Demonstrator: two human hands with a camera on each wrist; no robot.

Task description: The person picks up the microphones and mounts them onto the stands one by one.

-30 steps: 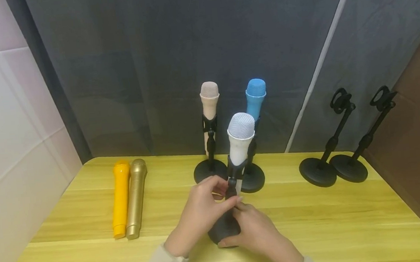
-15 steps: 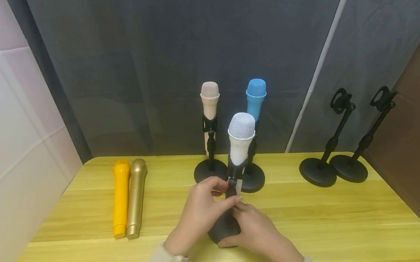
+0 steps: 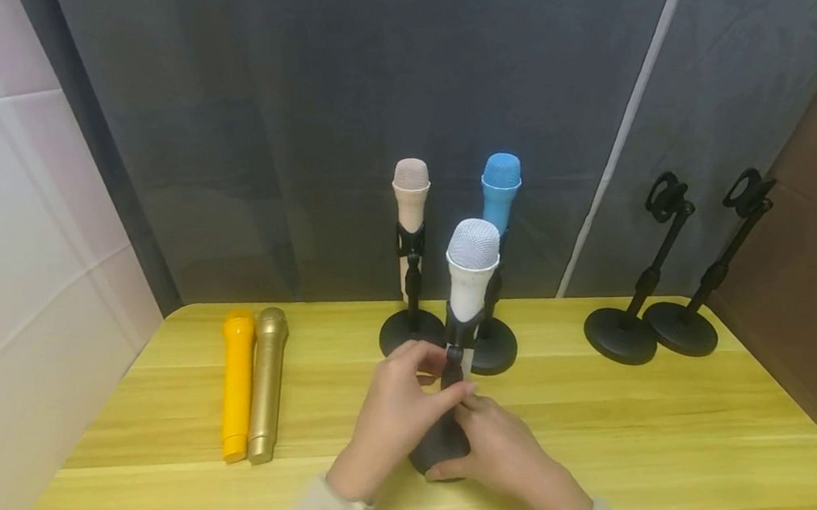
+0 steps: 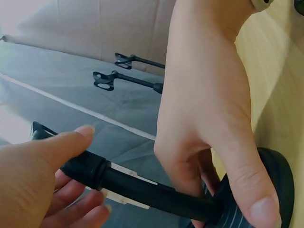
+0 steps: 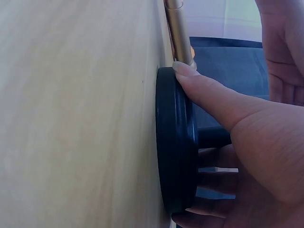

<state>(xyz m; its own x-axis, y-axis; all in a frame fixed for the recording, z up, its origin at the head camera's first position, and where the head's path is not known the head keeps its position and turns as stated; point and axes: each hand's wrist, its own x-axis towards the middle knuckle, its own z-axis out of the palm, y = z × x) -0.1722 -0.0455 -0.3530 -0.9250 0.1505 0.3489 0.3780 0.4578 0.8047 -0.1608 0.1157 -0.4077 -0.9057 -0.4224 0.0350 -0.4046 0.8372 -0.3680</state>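
Note:
A white microphone (image 3: 470, 274) stands upright in the clip of a black desktop stand (image 3: 436, 449). My left hand (image 3: 396, 406) grips the upper part of that stand just below the clip, thumb on the near side and fingers curled behind it. Lower down, my right hand (image 3: 502, 449) holds the round base (image 5: 175, 142), its thumb on the rim and its fingers around the far side. In the left wrist view the stand's pole (image 4: 142, 190) runs between both hands. The microphone's lower end is partly hidden behind the stand.
Behind stand a beige microphone (image 3: 411, 206) and a blue microphone (image 3: 500, 198), each in a black stand. A yellow microphone (image 3: 238, 387) and a gold microphone (image 3: 268, 389) lie at left. Two bare stands (image 3: 620, 336) are at right. A grey curtain (image 3: 296, 135) backs the table (image 3: 146, 505).
Both hands keep their grip on the stand and barely move. The whole head view has shifted very slightly, with everything appearing a little further right.

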